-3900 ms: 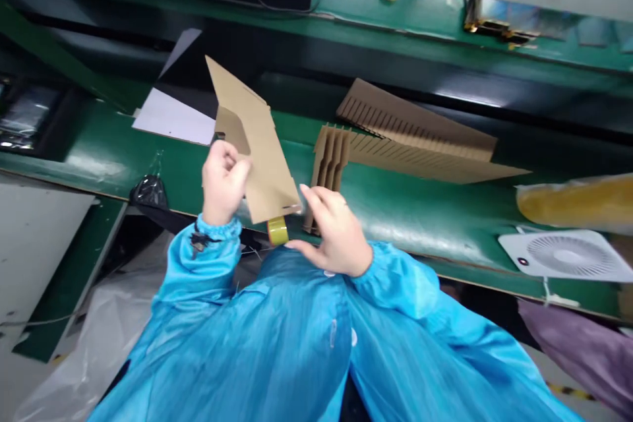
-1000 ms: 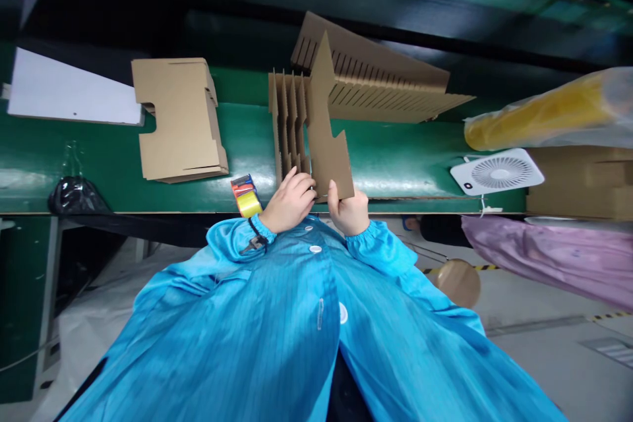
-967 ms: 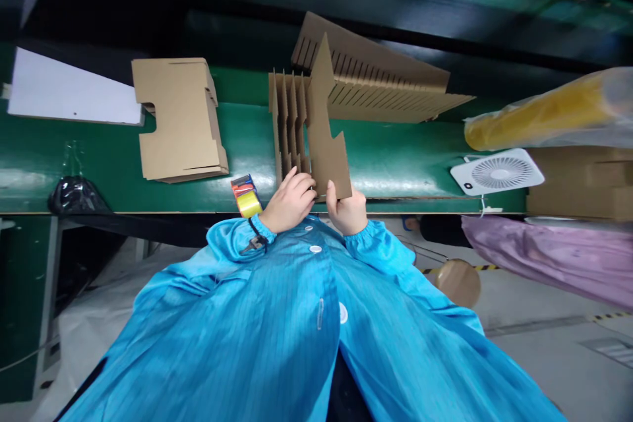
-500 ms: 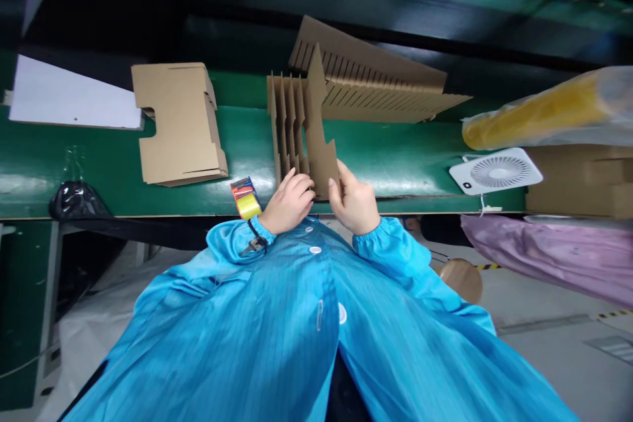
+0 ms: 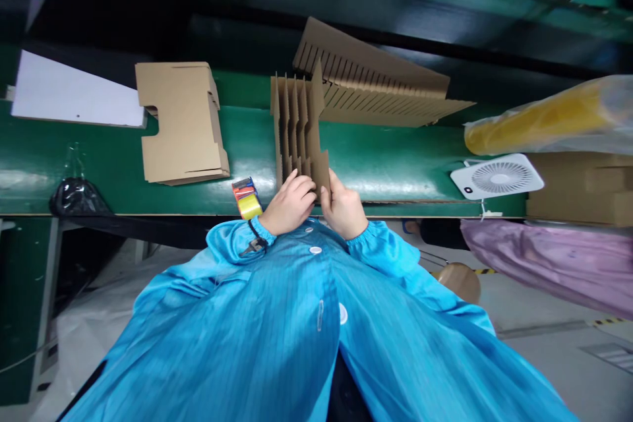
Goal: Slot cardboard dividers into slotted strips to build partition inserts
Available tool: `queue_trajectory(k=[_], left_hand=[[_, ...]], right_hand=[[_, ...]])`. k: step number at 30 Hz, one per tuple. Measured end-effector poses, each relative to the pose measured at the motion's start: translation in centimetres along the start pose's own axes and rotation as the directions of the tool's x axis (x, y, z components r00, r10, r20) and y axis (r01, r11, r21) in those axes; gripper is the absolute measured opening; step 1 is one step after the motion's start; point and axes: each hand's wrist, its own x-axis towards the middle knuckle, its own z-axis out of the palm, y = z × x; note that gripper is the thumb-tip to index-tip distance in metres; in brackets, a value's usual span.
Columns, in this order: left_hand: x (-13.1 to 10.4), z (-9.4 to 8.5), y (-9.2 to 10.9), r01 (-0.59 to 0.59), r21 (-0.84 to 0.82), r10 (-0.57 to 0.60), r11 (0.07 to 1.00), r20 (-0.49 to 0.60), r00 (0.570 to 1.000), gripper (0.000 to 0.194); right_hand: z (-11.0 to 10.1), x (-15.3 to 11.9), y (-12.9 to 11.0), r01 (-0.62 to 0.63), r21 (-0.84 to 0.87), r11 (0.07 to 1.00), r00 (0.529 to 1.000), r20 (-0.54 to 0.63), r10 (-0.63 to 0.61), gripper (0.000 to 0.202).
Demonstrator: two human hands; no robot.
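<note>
In the middle of the bench stands a cardboard divider grid (image 5: 291, 122), with several upright brown panels side by side. My right hand (image 5: 345, 206) pinches the near end of its rightmost cardboard panel (image 5: 315, 135), thumb on the left face and fingers on the right. That panel's near edge has a notch. My left hand (image 5: 291, 203) lies over the near end of the grid, fingers bent across the panel ends; whether it grips a panel is hidden. Behind, slotted cardboard strips (image 5: 390, 102) lean at the back of the bench.
A folded brown cardboard box (image 5: 180, 122) lies left, beside a white board (image 5: 74, 92). A tape roll (image 5: 247, 198) sits near my left wrist. Rightward are a white fan (image 5: 499, 177), a wrapped yellow roll (image 5: 539, 122) and a brown carton (image 5: 578, 188). Black plastic (image 5: 76, 198) lies far left.
My right hand has moved left with the rightmost panel, which now stands lower and closer to the other panels. My left hand stays at the near end of the grid.
</note>
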Motion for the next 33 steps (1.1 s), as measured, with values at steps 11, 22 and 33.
queue_trajectory(k=[11, 22, 33], left_hand=[[-0.2, 0.1, 0.0, -0.003, 0.005, 0.003, 1.000, 0.001, 1.000, 0.016], [-0.3, -0.2, 0.3, 0.014, 0.018, -0.015, 1.000, 0.027, 1.000, 0.017], [-5.5, -6.9, -8.5, 0.644, 0.083, -0.517, 0.760, -0.524, 0.677, 0.029]], right_hand=[[-1.1, 6.3, 2.0, 0.187, 0.041, 0.982, 0.978, -0.101, -0.182, 0.055], [1.6, 9.4, 3.9, 0.249, 0.107, 0.963, 0.963, 0.080, -0.258, 0.056], [-0.8, 6.7, 4.0, 0.313, 0.252, 0.916, 0.945, -0.184, -0.272, 0.050]])
